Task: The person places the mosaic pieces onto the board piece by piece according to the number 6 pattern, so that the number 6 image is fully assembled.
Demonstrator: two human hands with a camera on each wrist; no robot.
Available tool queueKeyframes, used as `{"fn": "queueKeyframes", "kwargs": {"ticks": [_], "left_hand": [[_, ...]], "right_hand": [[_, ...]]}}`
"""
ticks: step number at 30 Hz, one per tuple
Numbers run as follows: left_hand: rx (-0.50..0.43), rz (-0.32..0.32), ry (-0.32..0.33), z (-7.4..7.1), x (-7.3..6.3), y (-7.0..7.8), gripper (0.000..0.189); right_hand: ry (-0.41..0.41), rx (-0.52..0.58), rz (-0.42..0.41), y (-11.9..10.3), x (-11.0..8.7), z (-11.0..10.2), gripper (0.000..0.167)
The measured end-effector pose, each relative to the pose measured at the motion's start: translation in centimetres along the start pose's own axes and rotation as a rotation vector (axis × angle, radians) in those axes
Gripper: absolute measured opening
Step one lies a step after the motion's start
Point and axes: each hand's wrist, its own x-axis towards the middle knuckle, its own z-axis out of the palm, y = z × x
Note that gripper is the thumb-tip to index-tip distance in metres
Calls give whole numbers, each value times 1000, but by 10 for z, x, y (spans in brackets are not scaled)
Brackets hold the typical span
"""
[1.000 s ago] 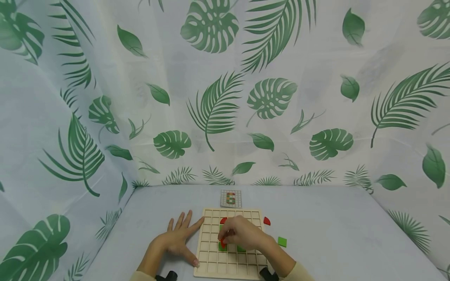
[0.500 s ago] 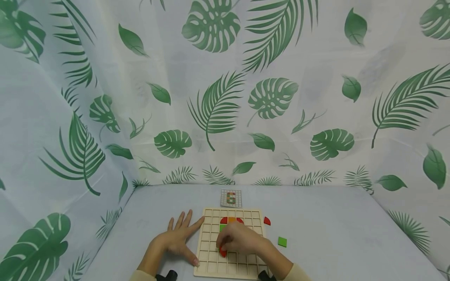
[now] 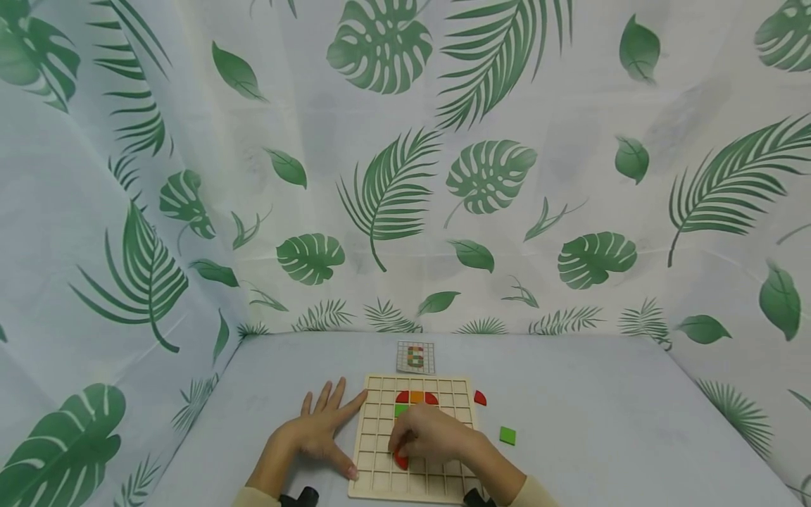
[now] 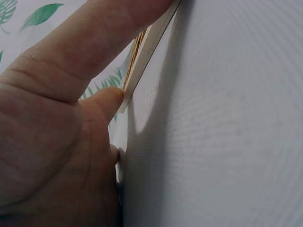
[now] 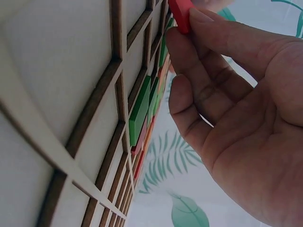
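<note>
My right hand (image 3: 431, 433) is over the middle of a wooden grid board (image 3: 374, 482). Its thumb and fingers pinch a red quarter-round tile (image 3: 401, 461), which the right wrist view shows as a red piece (image 5: 181, 13) between thumb and fingertips. Beyond the hand, set in the grid, are a red tile (image 3: 403, 397), an orange tile (image 3: 417, 397), another red tile (image 3: 431, 398) and a green tile (image 3: 401, 408). The hand covers part of the pattern. My left hand (image 3: 317, 429) lies spread at the board's left edge, thumb and index fingertip touching it.
Behind the board lies a small pattern card (image 3: 415, 358) with a coloured figure on a grid. To the right, on the white table (image 3: 583, 422), are a loose red quarter-round tile (image 3: 480, 398) and a green square tile (image 3: 507, 435). A leaf-print cloth (image 3: 405, 282) surrounds the table.
My right hand has moved slightly toward the front of the board with the red tile, baring the orange and right-hand red tiles at the top. The left hand stays where it was.
</note>
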Motion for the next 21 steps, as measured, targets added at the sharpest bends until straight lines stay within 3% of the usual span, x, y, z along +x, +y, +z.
{"fn": "queueKeyframes", "kwargs": {"ticks": [21], "left_hand": [[3,6,-5,0,0,-2,136]], "right_hand": [[32,-209,-21,-8,0,6,24]]}}
